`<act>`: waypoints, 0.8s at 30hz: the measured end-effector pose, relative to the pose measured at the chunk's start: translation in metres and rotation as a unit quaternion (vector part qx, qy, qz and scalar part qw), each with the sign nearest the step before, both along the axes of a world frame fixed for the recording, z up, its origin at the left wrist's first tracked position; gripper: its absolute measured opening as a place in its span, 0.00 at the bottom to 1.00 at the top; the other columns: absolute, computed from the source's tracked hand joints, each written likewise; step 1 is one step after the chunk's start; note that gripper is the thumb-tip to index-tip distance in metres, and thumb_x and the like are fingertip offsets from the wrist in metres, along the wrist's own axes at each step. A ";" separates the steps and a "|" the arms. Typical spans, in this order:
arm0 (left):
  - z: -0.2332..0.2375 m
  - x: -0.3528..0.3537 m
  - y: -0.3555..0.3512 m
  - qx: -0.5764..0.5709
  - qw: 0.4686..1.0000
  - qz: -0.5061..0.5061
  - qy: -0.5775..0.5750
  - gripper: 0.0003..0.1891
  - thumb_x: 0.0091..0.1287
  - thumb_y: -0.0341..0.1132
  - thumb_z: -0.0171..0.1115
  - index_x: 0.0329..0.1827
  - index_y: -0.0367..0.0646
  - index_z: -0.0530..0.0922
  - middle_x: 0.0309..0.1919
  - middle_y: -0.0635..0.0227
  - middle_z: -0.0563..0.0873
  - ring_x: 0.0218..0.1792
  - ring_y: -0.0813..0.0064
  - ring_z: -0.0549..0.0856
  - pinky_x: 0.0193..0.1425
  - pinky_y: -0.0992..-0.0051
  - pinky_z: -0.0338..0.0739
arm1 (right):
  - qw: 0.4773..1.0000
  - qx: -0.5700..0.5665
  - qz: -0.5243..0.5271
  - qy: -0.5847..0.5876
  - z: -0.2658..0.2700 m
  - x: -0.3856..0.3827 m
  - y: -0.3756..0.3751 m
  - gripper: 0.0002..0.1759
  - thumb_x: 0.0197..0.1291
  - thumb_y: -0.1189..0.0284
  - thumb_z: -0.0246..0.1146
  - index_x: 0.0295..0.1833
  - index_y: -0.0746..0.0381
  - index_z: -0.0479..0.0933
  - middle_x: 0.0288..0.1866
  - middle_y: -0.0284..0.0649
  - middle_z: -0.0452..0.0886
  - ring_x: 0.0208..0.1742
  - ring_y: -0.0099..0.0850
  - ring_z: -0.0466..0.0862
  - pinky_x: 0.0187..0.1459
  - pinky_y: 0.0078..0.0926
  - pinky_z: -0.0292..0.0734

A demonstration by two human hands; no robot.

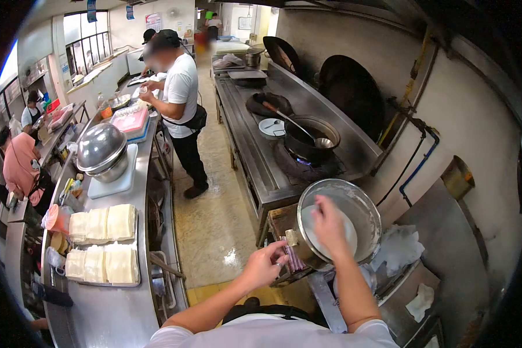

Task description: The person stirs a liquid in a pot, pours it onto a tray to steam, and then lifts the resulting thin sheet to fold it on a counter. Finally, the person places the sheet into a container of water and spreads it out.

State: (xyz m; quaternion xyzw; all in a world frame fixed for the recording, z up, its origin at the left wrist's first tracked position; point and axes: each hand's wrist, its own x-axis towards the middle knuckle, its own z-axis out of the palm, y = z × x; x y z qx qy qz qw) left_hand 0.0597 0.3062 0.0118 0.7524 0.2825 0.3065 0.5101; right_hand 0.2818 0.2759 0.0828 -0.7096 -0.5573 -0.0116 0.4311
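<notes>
The right hand [329, 223] reaches into a tilted steel pot [362, 200], fingers close together and laid on the white disc [349, 235] inside it, though from behind I cannot tell whether they grip. The left hand [265, 264] curls its fingertips in a pinch at the pot's short handle [290, 238] on the near rim. Just beyond the hands a ladle [298, 126] rests in a black wok [307, 148], and further off to their left a co-worker in a white shirt [180, 87] stands at a long counter [116, 313] bearing stacks of pale sheets [104, 243].
</notes>
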 end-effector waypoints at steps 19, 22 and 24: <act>-0.003 0.090 -0.009 0.216 0.972 -0.057 0.072 0.20 0.72 0.48 0.69 0.60 0.45 0.86 0.60 0.59 0.85 0.46 0.56 0.91 0.53 0.60 0.86 | 0.791 -0.429 -0.116 -0.421 0.078 0.115 -0.129 0.18 0.65 0.56 0.68 0.32 0.58 0.89 0.32 0.46 0.90 0.39 0.44 0.92 0.44 0.42 0.86; -0.012 0.095 -0.013 0.204 0.972 -0.067 0.093 0.19 0.73 0.50 0.69 0.56 0.46 0.89 0.59 0.61 0.85 0.45 0.57 0.91 0.52 0.61 0.86 | 0.791 -0.435 -0.059 -0.426 0.068 0.106 -0.151 0.20 0.61 0.53 0.71 0.31 0.60 0.90 0.31 0.47 0.89 0.38 0.45 0.92 0.45 0.43 0.86; -0.020 0.099 -0.016 0.202 0.973 -0.063 0.095 0.18 0.72 0.50 0.68 0.54 0.47 0.89 0.57 0.62 0.86 0.43 0.58 0.91 0.51 0.61 0.86 | 0.784 -0.457 -0.043 -0.418 0.064 0.107 -0.162 0.22 0.59 0.50 0.72 0.31 0.61 0.90 0.30 0.48 0.89 0.38 0.46 0.91 0.45 0.43 0.85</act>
